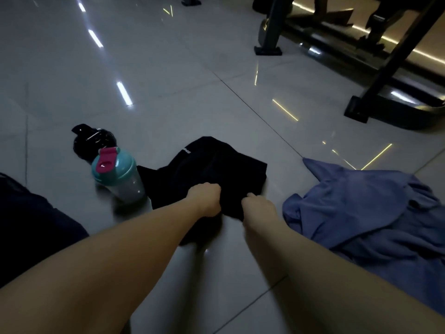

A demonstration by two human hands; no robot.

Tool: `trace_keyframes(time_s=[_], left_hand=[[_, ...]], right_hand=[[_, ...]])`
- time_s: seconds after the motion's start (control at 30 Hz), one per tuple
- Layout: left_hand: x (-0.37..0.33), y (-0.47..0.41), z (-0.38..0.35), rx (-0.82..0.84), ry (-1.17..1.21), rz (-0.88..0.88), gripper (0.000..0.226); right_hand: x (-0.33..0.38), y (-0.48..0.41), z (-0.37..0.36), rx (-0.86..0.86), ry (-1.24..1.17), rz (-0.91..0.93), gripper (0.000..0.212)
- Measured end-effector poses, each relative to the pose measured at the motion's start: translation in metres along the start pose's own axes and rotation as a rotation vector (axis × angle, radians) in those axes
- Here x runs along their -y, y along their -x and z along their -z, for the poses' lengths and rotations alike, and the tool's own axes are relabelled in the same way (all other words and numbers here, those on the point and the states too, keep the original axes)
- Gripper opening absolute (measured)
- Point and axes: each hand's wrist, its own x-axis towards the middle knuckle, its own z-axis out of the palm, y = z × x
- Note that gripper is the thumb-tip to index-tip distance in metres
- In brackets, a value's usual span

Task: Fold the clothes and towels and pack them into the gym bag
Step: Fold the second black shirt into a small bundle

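Black garment [212, 165] lies crumpled on the floor [168, 92] before us, fingers of our left hand [206, 200] and right hand [257, 207] both clenched on its near edge. Nothing looks folded yet; the blue cloth [361, 208] waits rumpled alongside, and we see no gym bag for certain.

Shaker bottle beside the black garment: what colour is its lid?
Teal lid with a pink flip cap; the head view shows it clearly.
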Motion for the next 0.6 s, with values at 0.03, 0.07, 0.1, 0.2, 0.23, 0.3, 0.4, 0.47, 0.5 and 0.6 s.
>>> trace_keyframes(time_s=[0.03,0.07,0.1,0.2,0.23,0.3,0.4,0.47,0.5,0.6], left_hand=[[-0.001,0.004,0.006,-0.001,0.022,0.016,0.006],[-0.002,0.008,0.014,-0.024,0.061,0.033,0.011],[-0.002,0.011,0.024,-0.063,0.109,0.047,0.017],[-0.005,0.02,0.068,-0.186,0.284,0.072,0.02],[-0.008,0.025,0.085,-0.202,0.332,0.072,0.016],[-0.017,0.038,0.122,-0.222,0.36,0.055,0.007],[-0.035,0.072,0.176,-0.325,0.416,0.048,0.014],[-0.046,0.099,0.212,-0.417,0.53,0.048,0.019],[-0.052,0.114,0.23,-0.464,0.6,0.038,0.02],[-0.075,0.16,0.279,-0.597,0.769,-0.031,0.018]], right_hand=[[-0.003,0.007,0.002,0.013,-0.058,-0.004,0.017],[-0.007,0.012,0.007,0.021,-0.151,-0.011,0.01],[-0.012,0.017,0.015,0.022,-0.258,-0.027,0.013],[-0.031,0.027,0.059,-0.023,-0.53,-0.078,0.024],[-0.036,0.03,0.079,-0.038,-0.602,-0.093,0.027],[-0.045,0.042,0.124,-0.082,-0.746,-0.097,0.024],[-0.051,0.081,0.202,-0.204,-1.014,-0.067,0.019],[-0.051,0.114,0.256,-0.296,-1.199,-0.009,0.018],[-0.052,0.131,0.282,-0.334,-1.26,0.032,0.013],[-0.054,0.181,0.35,-0.49,-1.277,0.105,0.015]])
